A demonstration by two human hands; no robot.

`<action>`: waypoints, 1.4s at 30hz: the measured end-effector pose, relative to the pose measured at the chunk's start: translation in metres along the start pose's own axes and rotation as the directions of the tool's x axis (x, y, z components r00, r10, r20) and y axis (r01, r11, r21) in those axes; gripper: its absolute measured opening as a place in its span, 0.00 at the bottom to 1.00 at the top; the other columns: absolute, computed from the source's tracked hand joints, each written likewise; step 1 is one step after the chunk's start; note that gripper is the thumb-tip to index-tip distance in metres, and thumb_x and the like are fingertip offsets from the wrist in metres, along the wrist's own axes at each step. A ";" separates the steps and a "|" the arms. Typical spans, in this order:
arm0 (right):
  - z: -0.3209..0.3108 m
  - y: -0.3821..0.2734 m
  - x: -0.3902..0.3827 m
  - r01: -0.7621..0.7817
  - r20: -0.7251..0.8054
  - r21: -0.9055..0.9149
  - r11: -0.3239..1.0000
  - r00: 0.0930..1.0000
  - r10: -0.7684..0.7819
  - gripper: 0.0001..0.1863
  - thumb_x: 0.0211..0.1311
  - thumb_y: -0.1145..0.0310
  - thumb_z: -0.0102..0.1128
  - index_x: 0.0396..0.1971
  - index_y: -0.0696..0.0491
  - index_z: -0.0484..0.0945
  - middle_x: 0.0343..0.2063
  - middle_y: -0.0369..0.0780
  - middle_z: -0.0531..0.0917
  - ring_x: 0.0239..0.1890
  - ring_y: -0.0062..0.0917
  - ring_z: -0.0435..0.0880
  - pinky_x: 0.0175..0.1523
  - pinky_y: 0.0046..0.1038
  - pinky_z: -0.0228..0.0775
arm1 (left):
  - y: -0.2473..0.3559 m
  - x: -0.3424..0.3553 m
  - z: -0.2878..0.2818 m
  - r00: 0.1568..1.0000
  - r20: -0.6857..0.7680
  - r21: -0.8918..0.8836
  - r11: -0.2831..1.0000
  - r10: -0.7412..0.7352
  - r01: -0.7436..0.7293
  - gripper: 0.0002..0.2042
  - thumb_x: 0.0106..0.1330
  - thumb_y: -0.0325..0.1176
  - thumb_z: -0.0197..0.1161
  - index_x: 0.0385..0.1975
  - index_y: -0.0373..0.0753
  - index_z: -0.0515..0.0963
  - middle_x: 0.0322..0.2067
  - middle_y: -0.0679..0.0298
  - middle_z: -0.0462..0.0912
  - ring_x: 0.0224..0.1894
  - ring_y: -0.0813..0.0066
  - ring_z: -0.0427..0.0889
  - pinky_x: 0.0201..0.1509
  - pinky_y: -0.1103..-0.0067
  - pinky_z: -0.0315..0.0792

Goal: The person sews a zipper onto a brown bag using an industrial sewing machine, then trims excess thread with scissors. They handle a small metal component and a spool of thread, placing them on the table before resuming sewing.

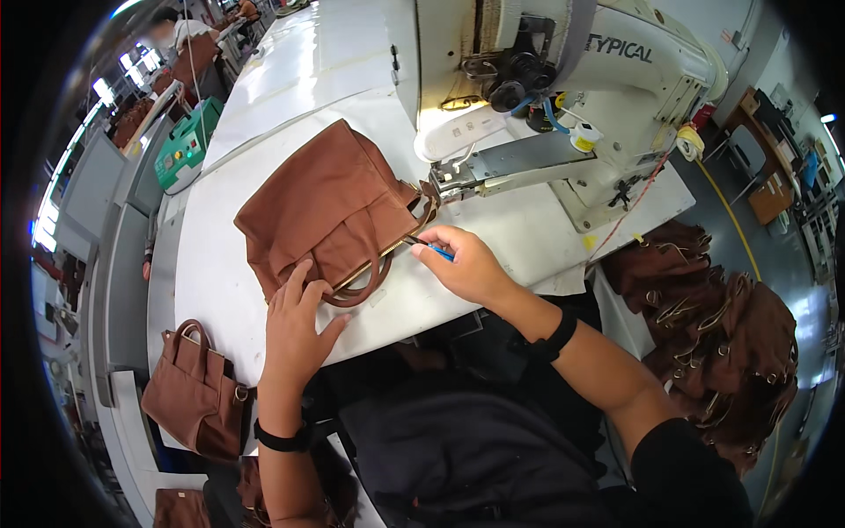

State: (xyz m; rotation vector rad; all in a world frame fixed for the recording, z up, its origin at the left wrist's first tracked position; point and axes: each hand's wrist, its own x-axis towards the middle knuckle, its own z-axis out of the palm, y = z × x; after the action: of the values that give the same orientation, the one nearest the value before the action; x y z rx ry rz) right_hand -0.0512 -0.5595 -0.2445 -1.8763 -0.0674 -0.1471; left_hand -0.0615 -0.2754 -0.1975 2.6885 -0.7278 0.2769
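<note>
A brown handbag (308, 198) lies on its side on the white sewing table, its zipped opening and rolled handles toward me. My left hand (299, 312) rests on the bag near the left end of the zip, fingers spread, next to the handle (380, 280). Between the thumb and fingers of my right hand (462, 262) is a small tool with a blue handle and a dark tip (440, 253). Its tip meets the zip edge at the bag's right corner, beside a strap tab. Whether the tool is snips or tweezers is too small to tell.
An industrial sewing machine (616, 79) stands behind, its narrow arm (519, 163) reaching close to the bag. A second brown bag (198, 387) sits at the left edge. Many brown bags are piled (722, 334) at right. A green machine (189, 145) and another person (189, 35) are farther left.
</note>
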 end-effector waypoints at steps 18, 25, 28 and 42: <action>-0.035 0.024 -0.010 0.159 -0.128 -0.456 0.876 0.962 -0.241 0.13 0.64 0.62 0.68 0.43 0.55 0.81 0.35 0.44 0.84 0.36 0.39 0.86 0.44 0.33 0.78 | -0.013 0.026 0.039 0.965 -0.194 0.095 0.976 -0.175 0.196 0.24 0.52 0.32 0.77 0.50 0.41 0.77 0.65 0.47 0.71 0.63 0.46 0.73 0.66 0.60 0.67; -0.099 0.065 0.000 0.180 -0.208 -0.666 0.724 0.888 -0.411 0.14 0.59 0.66 0.68 0.42 0.54 0.81 0.38 0.44 0.82 0.42 0.42 0.83 0.48 0.40 0.76 | 0.070 0.108 0.029 0.984 -0.169 -0.361 0.926 0.053 -0.112 0.33 0.57 0.38 0.76 0.62 0.33 0.73 0.62 0.43 0.74 0.64 0.49 0.73 0.67 0.63 0.68; -0.092 0.071 -0.002 0.183 -0.198 -0.673 0.717 0.889 -0.413 0.13 0.59 0.66 0.68 0.42 0.54 0.81 0.38 0.44 0.82 0.42 0.42 0.83 0.48 0.40 0.76 | 0.082 0.140 0.021 0.993 0.074 -0.575 0.817 0.090 -0.031 0.30 0.59 0.37 0.76 0.59 0.31 0.75 0.54 0.49 0.81 0.56 0.61 0.79 0.61 0.68 0.73; -0.096 0.071 0.003 0.175 -0.188 -0.701 0.691 0.890 -0.416 0.13 0.56 0.68 0.69 0.42 0.54 0.82 0.38 0.42 0.81 0.41 0.41 0.83 0.48 0.40 0.76 | 0.080 0.169 0.045 0.991 0.098 -0.764 0.645 0.096 0.013 0.26 0.57 0.46 0.78 0.37 0.28 0.76 0.22 0.63 0.77 0.26 0.80 0.73 0.31 0.77 0.71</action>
State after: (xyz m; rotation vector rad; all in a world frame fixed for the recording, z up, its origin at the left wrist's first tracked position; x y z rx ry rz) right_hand -0.0464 -0.6726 -0.2823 -2.5280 -0.0987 -0.8194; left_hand 0.0444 -0.4333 -0.1709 1.8706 -0.7282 -0.1839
